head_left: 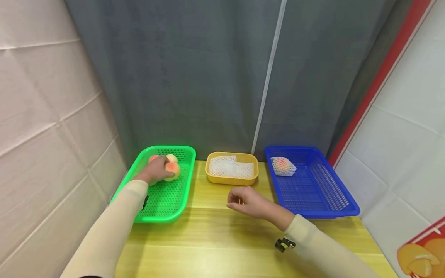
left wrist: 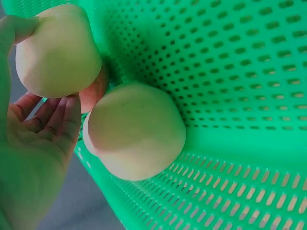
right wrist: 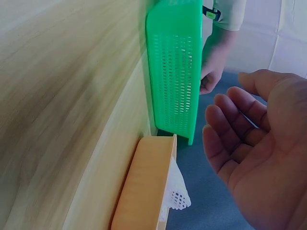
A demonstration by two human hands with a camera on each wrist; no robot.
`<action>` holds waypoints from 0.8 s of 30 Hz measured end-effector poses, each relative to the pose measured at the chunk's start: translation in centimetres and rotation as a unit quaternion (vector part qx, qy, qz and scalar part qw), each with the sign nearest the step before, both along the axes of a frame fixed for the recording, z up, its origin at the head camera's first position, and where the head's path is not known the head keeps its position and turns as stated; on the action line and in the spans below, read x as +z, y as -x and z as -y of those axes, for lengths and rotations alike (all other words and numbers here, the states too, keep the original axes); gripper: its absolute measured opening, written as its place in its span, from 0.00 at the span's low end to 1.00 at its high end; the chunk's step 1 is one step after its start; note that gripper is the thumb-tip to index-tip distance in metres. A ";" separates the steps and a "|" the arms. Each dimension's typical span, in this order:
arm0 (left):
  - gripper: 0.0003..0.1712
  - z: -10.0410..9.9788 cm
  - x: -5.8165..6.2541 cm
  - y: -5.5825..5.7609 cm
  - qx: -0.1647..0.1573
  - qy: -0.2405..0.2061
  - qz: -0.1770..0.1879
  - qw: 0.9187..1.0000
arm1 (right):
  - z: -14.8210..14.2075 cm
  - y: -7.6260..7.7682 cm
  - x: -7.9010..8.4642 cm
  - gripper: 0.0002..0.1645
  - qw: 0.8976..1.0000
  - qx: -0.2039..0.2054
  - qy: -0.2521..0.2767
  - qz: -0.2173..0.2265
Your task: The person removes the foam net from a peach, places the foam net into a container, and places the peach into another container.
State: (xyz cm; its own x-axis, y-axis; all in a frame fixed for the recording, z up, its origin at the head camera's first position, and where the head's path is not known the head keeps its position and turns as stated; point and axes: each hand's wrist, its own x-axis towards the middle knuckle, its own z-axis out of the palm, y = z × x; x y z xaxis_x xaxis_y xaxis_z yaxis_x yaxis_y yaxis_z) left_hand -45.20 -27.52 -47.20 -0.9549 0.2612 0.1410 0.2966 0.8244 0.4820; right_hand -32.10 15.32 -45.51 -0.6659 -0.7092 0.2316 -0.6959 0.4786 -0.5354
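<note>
Over the green basket (head_left: 187,185) at the left, my left hand (head_left: 155,170) grips a peach (head_left: 172,171) between thumb and fingers. The left wrist view shows this peach (left wrist: 60,55) above a pale peach (left wrist: 136,132) in the basket, with a redder peach (left wrist: 95,91) partly hidden behind. My right hand (head_left: 251,202) hovers over the table in front of the yellow tray (head_left: 232,180), its fingers loosely curled around nothing. White foam net sleeves (head_left: 226,166) lie in that tray.
At the right stands a blue basket (head_left: 313,212) holding one peach in a foam net (head_left: 282,166). A grey curtain (head_left: 191,77) hangs behind the wooden table (head_left: 208,239). White walls (head_left: 52,135) close in both sides.
</note>
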 end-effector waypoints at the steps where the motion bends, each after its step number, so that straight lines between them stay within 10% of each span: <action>1: 0.28 -0.1 -0.2 0.1 -0.004 0.007 -0.002 1.000 | 0.0 0.0 0.0 0.04 1.000 0.002 0.001 0.001; 24: 0.27 0.0 -0.8 0.3 -0.012 0.128 -0.030 0.991 | 0.3 -0.2 -0.5 0.03 0.999 0.026 0.006 0.019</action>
